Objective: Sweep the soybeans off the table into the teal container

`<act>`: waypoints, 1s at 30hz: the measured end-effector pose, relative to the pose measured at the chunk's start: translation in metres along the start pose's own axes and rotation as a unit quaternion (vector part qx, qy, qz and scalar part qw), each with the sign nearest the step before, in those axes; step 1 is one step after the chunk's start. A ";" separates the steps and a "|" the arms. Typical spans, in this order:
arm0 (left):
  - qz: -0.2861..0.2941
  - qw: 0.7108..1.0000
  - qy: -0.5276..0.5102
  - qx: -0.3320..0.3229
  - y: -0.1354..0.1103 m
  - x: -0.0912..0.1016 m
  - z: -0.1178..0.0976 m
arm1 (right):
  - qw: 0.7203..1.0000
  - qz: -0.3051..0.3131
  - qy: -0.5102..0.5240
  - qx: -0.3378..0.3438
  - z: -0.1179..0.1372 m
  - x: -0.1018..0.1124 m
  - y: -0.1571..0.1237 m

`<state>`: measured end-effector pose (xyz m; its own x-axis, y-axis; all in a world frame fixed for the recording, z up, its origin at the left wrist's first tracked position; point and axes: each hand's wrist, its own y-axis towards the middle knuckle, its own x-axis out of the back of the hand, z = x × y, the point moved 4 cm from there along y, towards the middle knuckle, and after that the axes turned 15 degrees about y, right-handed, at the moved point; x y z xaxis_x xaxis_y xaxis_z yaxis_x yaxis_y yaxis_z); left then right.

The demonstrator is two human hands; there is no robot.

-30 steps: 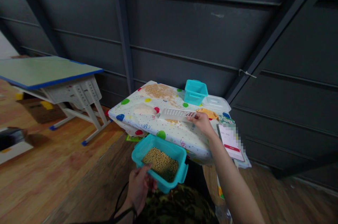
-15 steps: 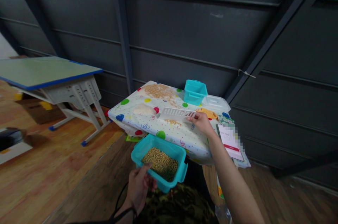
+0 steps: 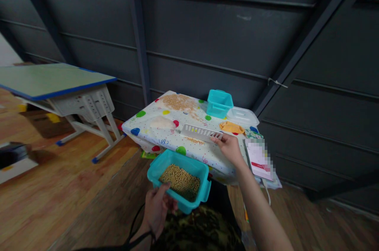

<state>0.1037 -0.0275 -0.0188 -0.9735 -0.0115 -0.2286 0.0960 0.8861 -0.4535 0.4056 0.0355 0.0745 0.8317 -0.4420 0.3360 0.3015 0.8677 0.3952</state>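
Beans could spill, I'd say, should the left hand, thumb hooked over one side only, let the turquoise tub tip outside the table's near edge. The right hand pinches a slotted white strip; sliding room opens leftward, while a lit screen crowds the right.

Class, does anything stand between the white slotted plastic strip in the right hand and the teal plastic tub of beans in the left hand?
Nothing upright shows between strip and tub: just loose yellow beans and the near edge of the white balloon-print tablecloth.
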 end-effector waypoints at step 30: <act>0.005 1.000 0.017 -0.006 -0.002 -0.005 -0.010 | 0.921 -0.171 -0.299 0.182 0.080 0.012 -0.146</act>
<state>0.1061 -0.0252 -0.0084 -0.9791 0.0130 -0.2030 0.1031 0.8919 -0.4403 0.3340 -0.1147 0.0895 0.2779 -0.8166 0.5059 0.2312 0.5680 0.7899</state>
